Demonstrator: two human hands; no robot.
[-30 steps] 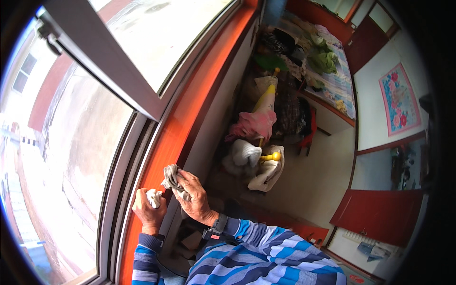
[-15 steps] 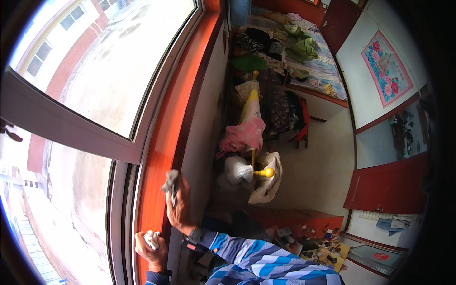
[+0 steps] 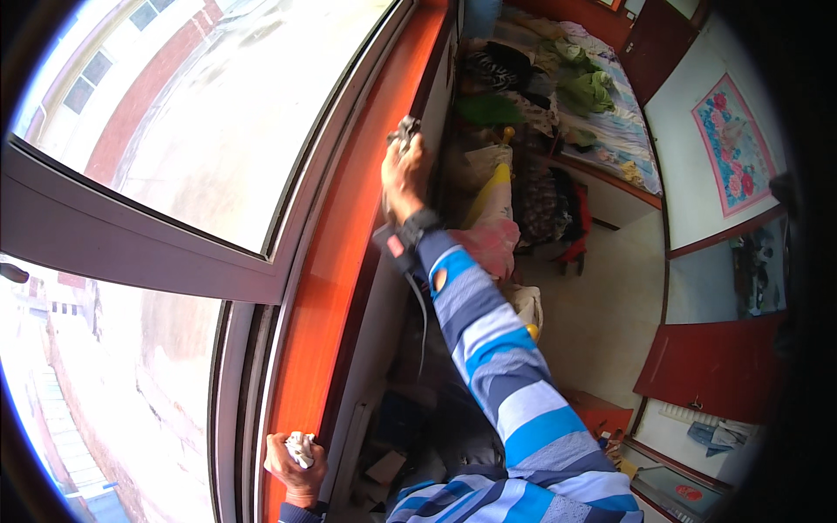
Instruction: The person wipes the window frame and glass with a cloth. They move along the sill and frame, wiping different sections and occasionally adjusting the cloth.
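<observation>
A glossy orange-red windowsill (image 3: 327, 288) runs along the window. My right hand (image 3: 404, 179) reaches far along it, closed on a crumpled dark grey rag (image 3: 404, 131) at the sill's inner edge. A dark band and a small box with a cable are on that wrist. At the near end of the sill, my left hand (image 3: 295, 471) is closed round a wadded white cloth (image 3: 301, 449) and rests on the surface. Part of each cloth is hidden inside the fingers.
On the left, an open window sash (image 3: 148, 231) angles outward. Right of the sill stand a rack with a pink cloth (image 3: 490, 244) and a bed (image 3: 602, 139) heaped with clothes. A red cabinet door (image 3: 706, 362) is at the far right.
My right hand has moved far up along the sill with the grey rag, its arm now stretched out. My left hand stays near the lower end, shifted slightly in view as the head turned.
</observation>
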